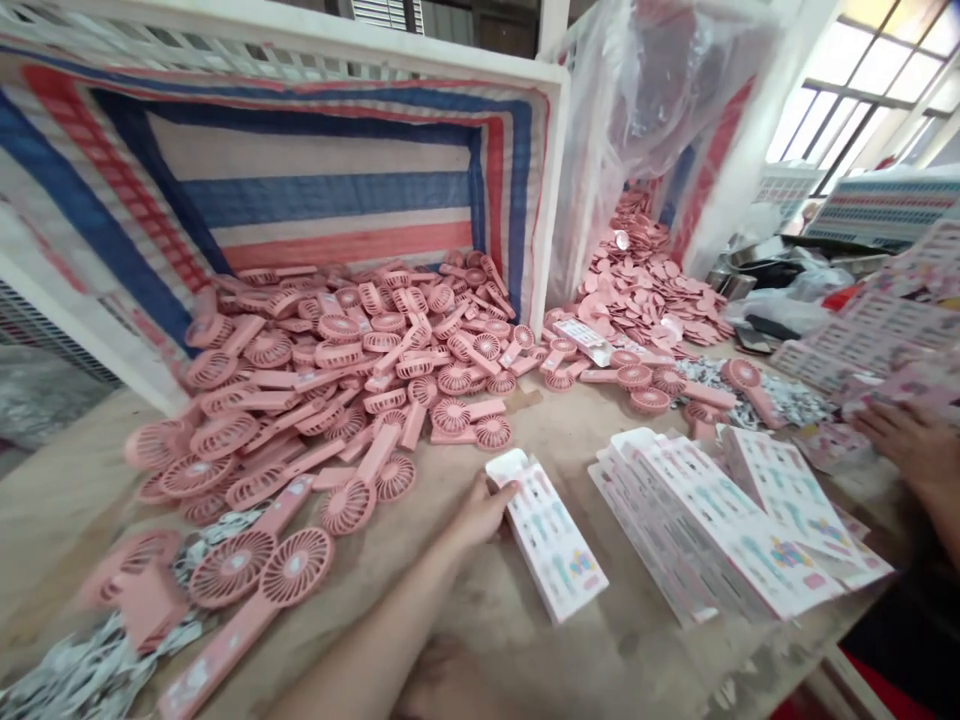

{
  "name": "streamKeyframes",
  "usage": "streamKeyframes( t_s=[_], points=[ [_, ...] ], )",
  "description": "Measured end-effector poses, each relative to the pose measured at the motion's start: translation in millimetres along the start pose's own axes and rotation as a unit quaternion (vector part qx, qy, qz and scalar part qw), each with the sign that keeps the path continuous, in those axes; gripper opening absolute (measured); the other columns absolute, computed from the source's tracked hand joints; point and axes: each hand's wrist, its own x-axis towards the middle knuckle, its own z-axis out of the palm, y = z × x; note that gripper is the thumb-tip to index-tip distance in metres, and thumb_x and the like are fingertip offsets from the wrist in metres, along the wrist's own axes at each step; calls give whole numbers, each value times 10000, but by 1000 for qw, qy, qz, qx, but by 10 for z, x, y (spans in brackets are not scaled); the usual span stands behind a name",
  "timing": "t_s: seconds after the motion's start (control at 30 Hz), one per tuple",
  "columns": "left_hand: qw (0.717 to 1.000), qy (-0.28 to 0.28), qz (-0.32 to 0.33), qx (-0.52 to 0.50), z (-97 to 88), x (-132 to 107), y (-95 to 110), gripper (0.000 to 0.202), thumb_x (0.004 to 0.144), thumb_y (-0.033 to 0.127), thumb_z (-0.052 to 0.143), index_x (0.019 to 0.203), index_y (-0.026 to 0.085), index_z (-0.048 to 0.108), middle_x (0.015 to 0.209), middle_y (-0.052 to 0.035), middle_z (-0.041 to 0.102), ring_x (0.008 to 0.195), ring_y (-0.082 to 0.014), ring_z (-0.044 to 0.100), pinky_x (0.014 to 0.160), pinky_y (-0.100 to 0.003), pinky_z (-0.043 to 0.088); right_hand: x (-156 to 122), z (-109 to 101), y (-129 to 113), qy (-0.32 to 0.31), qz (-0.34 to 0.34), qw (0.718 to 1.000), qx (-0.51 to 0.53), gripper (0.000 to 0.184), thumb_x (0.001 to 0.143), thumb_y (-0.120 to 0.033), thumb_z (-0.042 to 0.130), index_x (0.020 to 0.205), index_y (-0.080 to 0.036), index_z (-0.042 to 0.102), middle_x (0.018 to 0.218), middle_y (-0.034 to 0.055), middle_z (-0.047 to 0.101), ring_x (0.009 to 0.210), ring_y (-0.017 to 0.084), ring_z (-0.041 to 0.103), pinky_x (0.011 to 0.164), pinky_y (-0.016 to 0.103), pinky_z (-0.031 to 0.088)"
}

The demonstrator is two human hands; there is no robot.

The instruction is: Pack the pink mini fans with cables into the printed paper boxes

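Note:
My left hand (484,508) is closed on the upper left end of a printed white and pink carton (559,545), which lies tilted on the table. Low in the view, a smeared skin-coloured patch seems to be my right hand (450,685); its fingers cannot be made out. To the right of the held carton lies a stack of flat cartons (697,530) with the same print. Pink handheld fans (375,350) spill in a big heap from a tipped crate, and a few fans (296,565) lie near my left forearm.
The white crate (551,200) has a striped cloth lining. A second crate holds flat pink pieces (652,290) under clear plastic. Pale straps (105,665) lie at lower left, more straps (787,395) at right. Another person's hand (911,440) rests by printed cartons (862,335).

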Motion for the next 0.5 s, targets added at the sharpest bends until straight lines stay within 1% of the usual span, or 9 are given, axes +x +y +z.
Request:
streamKeyframes(
  t_s=[0.07,0.1,0.17,0.23,0.3,0.37,0.4,0.47,0.5],
  points=[
    [999,-1,28,31,-48,-40,6,295,939,376,597,1079,117,607,890,-41,650,691,-128,613,658,-295,541,-9,80,127,-30,-5,999,-20,207,939,-371,646,990,-178,699,936,39,731,797,173,689,784,344,563],
    [998,5,50,46,-150,-86,16,292,922,367,613,1076,119,606,929,-53,652,726,-137,616,689,-303,538,-21,118,184,-46,-7,998,-36,181,896,-360,683,910,-182,718,839,27,744,745,179,690,776,339,551],
    [993,28,91,75,-502,-252,30,335,880,401,631,1078,133,610,1046,-83,650,837,-170,625,772,-321,530,-65,177,261,-76,-6,994,-81,97,796,-297,733,804,-200,726,733,15,757,712,196,695,782,329,523],
    [986,67,108,111,-1023,-539,1,424,841,482,623,1115,159,609,1127,-95,640,932,-208,622,829,-332,518,-132,203,281,-85,-4,989,-118,40,738,-220,708,777,-214,713,717,3,761,722,194,691,783,310,500],
    [976,125,87,158,-1651,-956,-100,534,809,560,609,1184,181,591,1150,-92,637,979,-240,620,855,-346,510,-203,190,273,-62,-13,991,-121,71,735,-177,634,755,-221,687,687,-2,739,697,182,671,737,288,489],
    [955,203,26,213,-2289,-1478,-274,660,776,615,609,1261,171,553,1210,-114,615,1043,-280,610,899,-378,493,-251,156,286,-28,-53,993,-105,124,774,-176,556,754,-217,671,664,15,713,660,187,654,664,281,481],
    [938,249,-16,241,-2580,-1761,-380,740,751,635,620,1299,147,523,1279,-144,579,1112,-318,585,943,-411,470,-265,142,306,-13,-81,992,-100,161,807,-182,520,773,-218,673,649,20,700,632,189,646,627,278,478],
    [889,335,-110,292,-3051,-2307,-609,920,689,657,666,1367,76,444,1417,-233,454,1280,-440,448,1039,-525,372,-278,135,360,-34,-151,982,-112,226,860,-173,491,921,-226,703,661,12,712,600,182,655,597,268,495],
    [864,364,-156,311,-3222,-2544,-722,989,659,650,695,1381,37,411,1444,-277,407,1324,-503,368,1057,-591,310,-282,141,380,-25,-153,980,-129,232,877,-175,494,940,-236,709,676,13,725,590,184,662,596,271,508]
  ],
)
